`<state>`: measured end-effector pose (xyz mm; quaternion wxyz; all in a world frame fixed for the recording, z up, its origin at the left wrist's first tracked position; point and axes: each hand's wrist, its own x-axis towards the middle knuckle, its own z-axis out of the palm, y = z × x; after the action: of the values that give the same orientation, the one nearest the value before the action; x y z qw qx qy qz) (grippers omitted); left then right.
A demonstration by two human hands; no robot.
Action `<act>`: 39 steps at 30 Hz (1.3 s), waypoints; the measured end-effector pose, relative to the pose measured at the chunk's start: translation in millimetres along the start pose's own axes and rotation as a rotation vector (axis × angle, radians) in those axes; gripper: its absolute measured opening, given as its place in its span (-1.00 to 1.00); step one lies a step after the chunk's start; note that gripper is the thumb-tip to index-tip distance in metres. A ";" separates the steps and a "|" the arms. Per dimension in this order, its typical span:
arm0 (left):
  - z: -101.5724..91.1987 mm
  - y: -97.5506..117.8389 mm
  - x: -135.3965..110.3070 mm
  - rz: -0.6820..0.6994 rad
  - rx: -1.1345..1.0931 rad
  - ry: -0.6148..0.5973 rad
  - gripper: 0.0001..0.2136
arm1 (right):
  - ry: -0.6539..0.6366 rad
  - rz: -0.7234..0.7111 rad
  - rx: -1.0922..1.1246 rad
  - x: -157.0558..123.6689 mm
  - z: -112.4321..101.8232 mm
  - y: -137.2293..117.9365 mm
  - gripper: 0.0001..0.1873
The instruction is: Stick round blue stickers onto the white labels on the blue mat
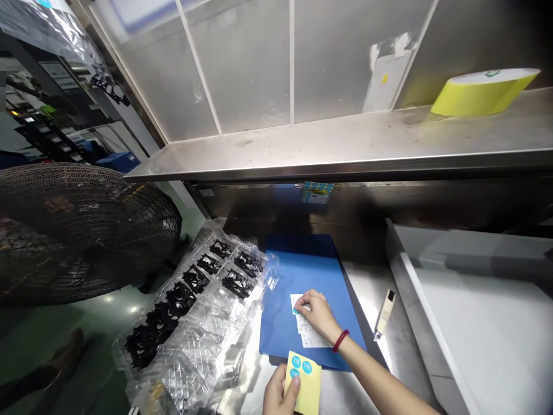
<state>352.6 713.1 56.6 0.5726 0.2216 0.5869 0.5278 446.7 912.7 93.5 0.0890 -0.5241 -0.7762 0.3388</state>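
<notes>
**Label Station: Hand Positions and Handling Risks**

**Position.** The right hand (317, 314) rests on the white label (309, 334), which lies flat on the blue mat (302, 271) on the steel worktop (367, 282). Its fingers are curled, with the tips bunched on the label's upper left corner, where a patch of blue shows. Whether they pinch an edge or only press down cannot be told. The left hand (276, 395) is at the near edge of the worktop. Its fingers are clamped on the yellow backing sheet (307, 387), thumb on the face, just below three round blue stickers (301, 364).

**Surroundings.** A clear blister tray (203, 340) holding black parts (194, 279) lies just left of the mat and overlaps its edge. A white pen-shaped tool (384, 314) lies to the right, apart from both hands. A fan (78, 230) stands at far left. A yellow tape roll (479, 92) sits on the shelf (345, 144) above.

**Risks.**
- The label is loose on the mat. Uneven fingertip pressure could skew it.
- The thumb sits close to the stickers. A slide upward could lift or crease one.
- Air from the fan, if it is running, could flutter the backing sheet.
- A leftward sweep of either hand could nudge the tray and unseat its parts.
</notes>
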 end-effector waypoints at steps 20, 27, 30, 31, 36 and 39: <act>9.6 73.5 8.2 0.033 -0.137 0.130 -0.59 | -0.083 -0.318 0.409 -50.4 -44.3 -29.4 -0.85; 17.1 80.4 7.6 0.014 -0.152 0.055 -0.49 | -0.121 -0.276 0.435 -64.1 -34.6 -22.1 -0.77; 17.1 81.0 7.2 0.014 -0.145 0.044 -0.51 | -0.124 -0.264 0.437 -62.9 -34.0 -22.5 -0.77; 16.8 81.6 7.4 0.016 -0.142 0.043 -0.51 | -0.126 -0.263 0.436 -62.8 -34.1 -22.9 -0.77; 15.5 84.0 9.1 0.035 -0.109 0.046 -0.51 | -0.135 -0.273 0.432 -64.5 -33.7 -22.8 -0.79; 15.4 81.9 9.2 0.040 -0.088 0.048 -0.53 | -0.139 -0.273 0.432 -66.8 -33.3 -22.0 -0.80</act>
<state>336.1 754.9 127.4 0.5568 0.1952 0.5723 0.5695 475.6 863.9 146.7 0.1902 -0.3590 -0.7537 0.5167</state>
